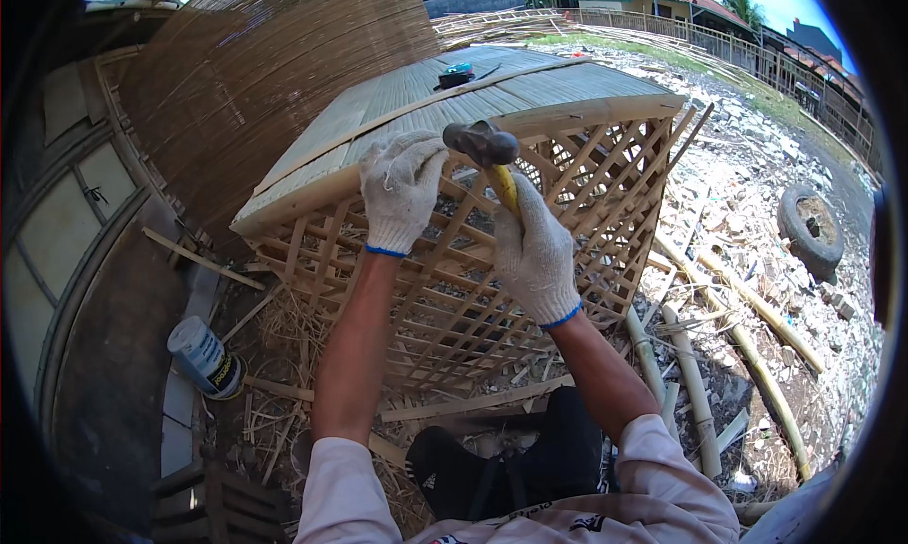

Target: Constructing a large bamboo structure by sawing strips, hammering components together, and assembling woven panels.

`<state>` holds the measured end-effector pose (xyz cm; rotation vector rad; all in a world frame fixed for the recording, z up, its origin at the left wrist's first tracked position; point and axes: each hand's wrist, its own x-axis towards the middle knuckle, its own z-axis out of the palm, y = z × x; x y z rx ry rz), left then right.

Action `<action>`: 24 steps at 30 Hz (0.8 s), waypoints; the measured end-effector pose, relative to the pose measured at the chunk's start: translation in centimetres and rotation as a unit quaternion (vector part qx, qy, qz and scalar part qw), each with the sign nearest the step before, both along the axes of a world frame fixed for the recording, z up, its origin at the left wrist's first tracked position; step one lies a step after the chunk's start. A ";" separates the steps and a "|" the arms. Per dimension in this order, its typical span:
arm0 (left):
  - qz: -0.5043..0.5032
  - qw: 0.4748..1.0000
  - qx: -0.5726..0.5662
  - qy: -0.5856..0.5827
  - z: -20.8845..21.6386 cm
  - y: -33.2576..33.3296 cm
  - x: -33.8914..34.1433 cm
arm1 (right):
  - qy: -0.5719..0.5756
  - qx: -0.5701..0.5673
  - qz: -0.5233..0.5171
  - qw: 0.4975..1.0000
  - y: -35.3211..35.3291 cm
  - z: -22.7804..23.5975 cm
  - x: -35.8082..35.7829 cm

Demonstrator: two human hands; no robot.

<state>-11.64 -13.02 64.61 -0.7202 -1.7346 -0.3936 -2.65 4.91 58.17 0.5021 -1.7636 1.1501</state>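
My right hand (537, 260), in a white knit glove with a blue cuff, grips the yellow handle of a hammer (484, 145). Its dark metal head is raised in front of the edge of a slatted bamboo top (416, 99). Beside it my left hand (402, 184), gloved the same way, rests against the pale wooden edge board (605, 114). The left fingers are bent together near the hammer head; whatever is between them is hidden. Under the board, a criss-cross bamboo lattice (454, 298) forms the near side of the structure.
A teal and black tape measure (456, 75) lies on the slatted top. Lower left stands a white and dark bucket (205, 359). Bamboo poles (695, 393) and a tire (811, 230) lie on rubble at right. A woven bamboo screen (274, 90) rises behind at left.
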 end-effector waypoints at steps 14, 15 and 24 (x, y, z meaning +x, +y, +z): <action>0.165 0.981 -0.083 -0.052 -0.2 0.3 -0.2 | -0.171 -0.073 0.029 0.982 2.1 -4.5 4.4; 0.163 0.983 -0.077 -0.042 -0.3 0.3 -0.3 | -0.169 -0.072 0.030 0.983 2.5 -4.1 4.2; 0.150 0.988 -0.040 -0.008 -0.7 1.1 -0.8 | -0.122 0.236 -0.029 0.964 10.2 11.7 -3.0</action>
